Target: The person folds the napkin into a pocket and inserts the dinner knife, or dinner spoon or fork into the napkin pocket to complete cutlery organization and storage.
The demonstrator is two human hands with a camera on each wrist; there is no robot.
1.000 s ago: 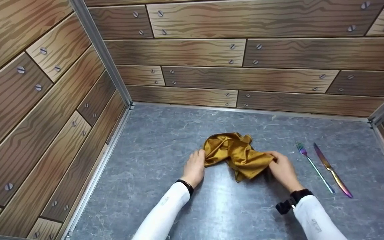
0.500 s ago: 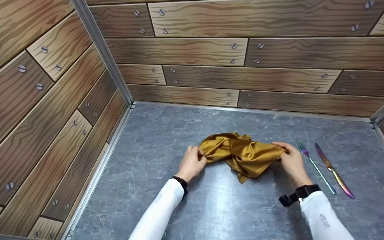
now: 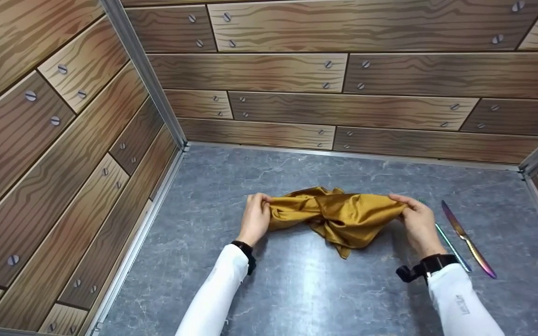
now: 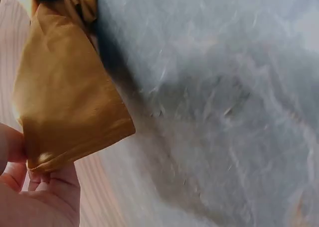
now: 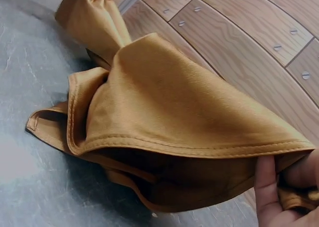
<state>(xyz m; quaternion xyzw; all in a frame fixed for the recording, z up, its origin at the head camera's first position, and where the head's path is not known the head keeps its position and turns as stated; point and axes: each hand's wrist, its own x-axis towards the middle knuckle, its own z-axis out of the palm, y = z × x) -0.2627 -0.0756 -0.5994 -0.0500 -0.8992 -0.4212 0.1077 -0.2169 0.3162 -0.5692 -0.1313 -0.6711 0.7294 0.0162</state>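
Note:
A shiny golden-brown cloth [image 3: 343,214] with stitched hems is stretched between both hands, bunched and twisted at its middle. My left hand [image 3: 255,218] pinches its left end between thumb and fingers; the left wrist view shows a hemmed corner of the cloth [image 4: 75,97] hanging past the fingertips. At the other end, my right hand [image 3: 419,226] grips the cloth's edge. In the right wrist view the cloth [image 5: 164,97] sags open in a fold beside the right hand [image 5: 284,192]. A lower corner droops toward the tabletop; whether it touches is unclear.
An iridescent fork [image 3: 453,247] lies right of the cloth, its head mostly hidden behind the right hand. Beside it lies an iridescent knife [image 3: 468,239]. Wood-patterned walls [image 3: 269,72] enclose the grey marbled tabletop [image 3: 217,182] at the back and sides.
Both hands have moved apart, the left hand leftward and the right hand rightward, drawing the cloth out wider and tauter. The right hand now covers part of the fork.

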